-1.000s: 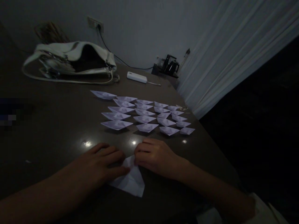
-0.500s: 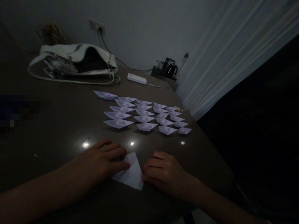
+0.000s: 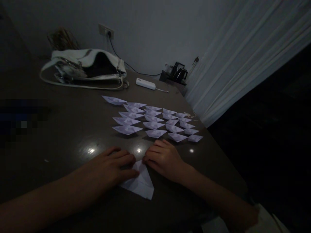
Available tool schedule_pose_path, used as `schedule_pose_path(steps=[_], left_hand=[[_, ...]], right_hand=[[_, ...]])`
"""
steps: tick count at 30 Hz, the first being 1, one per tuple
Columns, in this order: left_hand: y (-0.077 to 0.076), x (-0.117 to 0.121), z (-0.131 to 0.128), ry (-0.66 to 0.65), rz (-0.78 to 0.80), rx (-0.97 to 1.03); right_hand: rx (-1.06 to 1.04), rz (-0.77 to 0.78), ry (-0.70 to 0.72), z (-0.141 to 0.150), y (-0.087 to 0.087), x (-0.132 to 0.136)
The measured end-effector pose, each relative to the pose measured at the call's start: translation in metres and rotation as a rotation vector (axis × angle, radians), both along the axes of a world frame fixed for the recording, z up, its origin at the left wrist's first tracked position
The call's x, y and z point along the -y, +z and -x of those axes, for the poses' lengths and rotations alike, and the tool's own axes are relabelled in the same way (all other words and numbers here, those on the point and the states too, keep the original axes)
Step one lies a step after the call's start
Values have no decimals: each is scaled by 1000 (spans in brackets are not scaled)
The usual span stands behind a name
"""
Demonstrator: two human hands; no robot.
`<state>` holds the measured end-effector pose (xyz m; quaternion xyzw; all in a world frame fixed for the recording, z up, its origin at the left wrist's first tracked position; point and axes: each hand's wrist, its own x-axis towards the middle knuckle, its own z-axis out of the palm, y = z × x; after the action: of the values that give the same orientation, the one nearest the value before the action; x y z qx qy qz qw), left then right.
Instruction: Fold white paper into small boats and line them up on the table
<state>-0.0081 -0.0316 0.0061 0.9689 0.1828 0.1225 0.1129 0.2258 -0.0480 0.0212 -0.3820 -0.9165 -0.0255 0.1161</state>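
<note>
Folded white paper [image 3: 143,186] at lower centre of frame, on the dark tabletop [image 3: 73,129]. Left hand [image 3: 109,168] comes in from lower left, grip spread, fingers holding the paper down. Right hand [image 3: 165,160] at its top corner, fingers bunched — too dark to tell if that grip pinches or just presses. Looks like mid-fold, crease work; next move calls for a steady left and an aligned edge. Paper boats [image 3: 127,130] in rows mid-frame — white bag [image 3: 80,56] beyond, upper left.
</note>
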Motion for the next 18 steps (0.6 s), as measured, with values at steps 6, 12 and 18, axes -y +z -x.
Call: schedule_pose_path(steps=[6,12,18], left_hand=[[9,2,-2,17,13,-45],[5,0,-2,14,40,-37],[-1,-2,0,1,31,-10]], right_hand=[[52,-15,12,-2,6,11],[5,35,-3,-9,4,34],[-16,90,-36,-15,4,61]])
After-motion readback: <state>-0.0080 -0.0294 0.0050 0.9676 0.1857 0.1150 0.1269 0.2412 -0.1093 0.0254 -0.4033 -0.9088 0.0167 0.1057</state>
